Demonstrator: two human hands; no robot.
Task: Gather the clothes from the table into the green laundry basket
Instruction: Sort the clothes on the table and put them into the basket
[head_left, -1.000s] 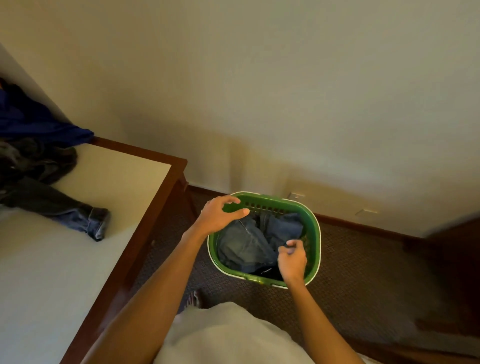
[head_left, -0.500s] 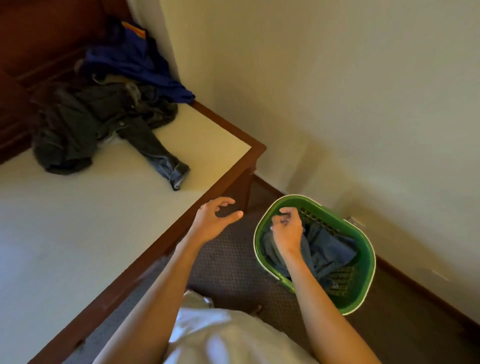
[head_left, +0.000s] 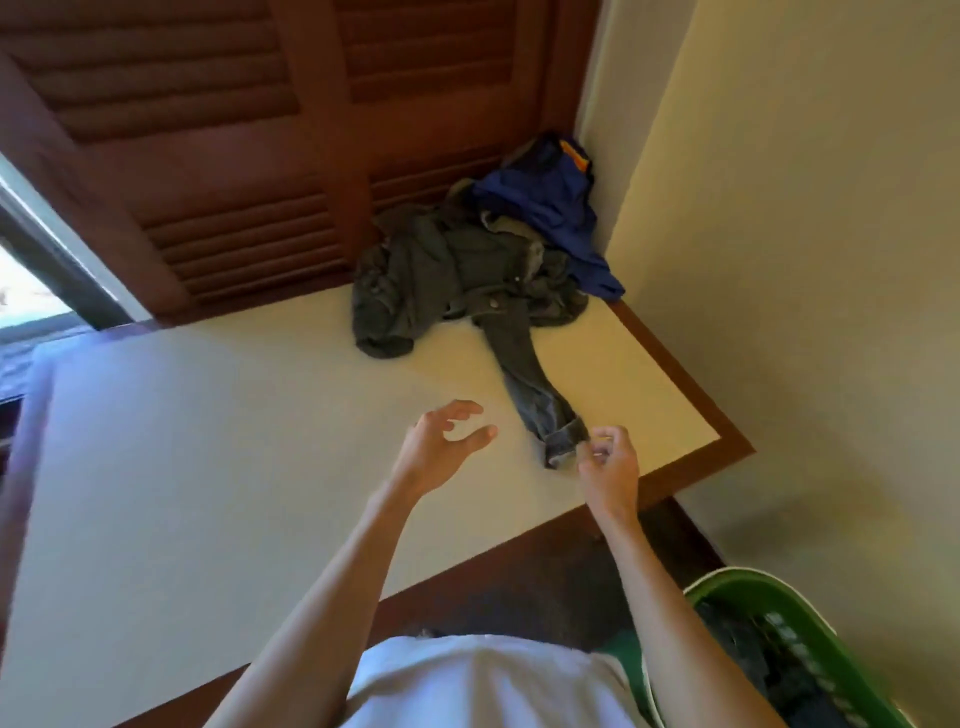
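Note:
A dark grey denim jacket (head_left: 447, 270) lies crumpled at the far end of the cream table (head_left: 208, 467), one sleeve (head_left: 524, 374) stretched toward me. A blue garment (head_left: 550, 208) is heaped in the corner behind it. My left hand (head_left: 441, 447) hovers open over the table, just left of the sleeve's cuff. My right hand (head_left: 610, 467) has loosely curled fingers right at the cuff's edge, with no clear hold on it. The green laundry basket (head_left: 727, 584) stands on the floor at lower right with dark clothes inside.
Brown louvred wooden doors (head_left: 234, 156) rise behind the table. A cream wall (head_left: 805, 260) runs along the table's right side. The table has a dark wooden border (head_left: 691, 400). Dark carpet lies between the table and the basket.
My view has swung from the basket up to the table. Both hands left the basket and moved over the table, the right one arriving at the jacket's cuff.

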